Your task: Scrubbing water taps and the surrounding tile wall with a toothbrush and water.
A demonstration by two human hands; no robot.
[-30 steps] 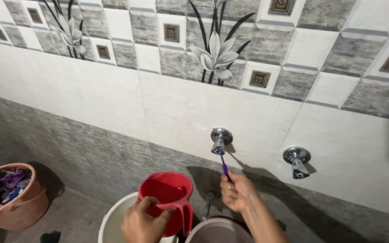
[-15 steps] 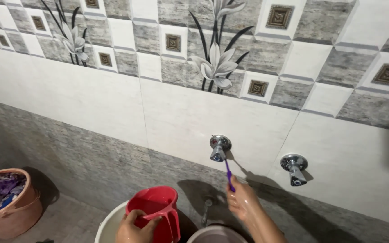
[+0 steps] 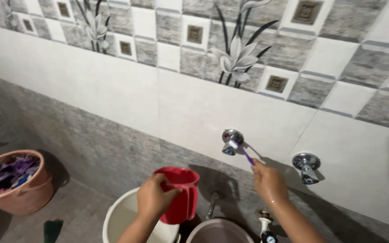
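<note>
1. Far left, low: terracotta-coloured tub [image 3: 16, 191] on the floor, packed w/ dark purple and blue cloth. Well apart from both hands.
2. Small dark green item [image 3: 52, 228] on the floor just right of the tub, can't tell what it is.
3. White bucket [image 3: 113, 218] at bottom centre-left, rim showing under the left forearm.
4. Left hand [image 3: 155, 198] up over that bucket, fingers clenched around the rim and handle side of a red plastic mug [image 3: 181, 193]. Mug sits to the right of the knuckles, body hanging below the fingers, mouth tipped a bit toward the wall. Firm grasp, thumb on the near side.
5. Behind the mug, low on the wall: a pipe spout [image 3: 211, 204], and under it the rim of a second, greyish bucket [image 3: 217, 230].
6. Centre-right: chrome wall tap [image 3: 230, 140] on the white tile. Bristle end of a purple toothbrush [image 3: 244, 153] is touching the tap body.
7. Right hand [image 3: 270, 182], wet-looking, fingers pinched shut on the brush handle; handle runs up and left out of the fingertips to the tap, so the brush head is above and left of the hand.
8. Further right: second chrome tap [image 3: 306, 166], untouched, near the right hand but apart.
9. Bottom, by the right wrist: a small white valve [image 3: 264, 225].
</note>
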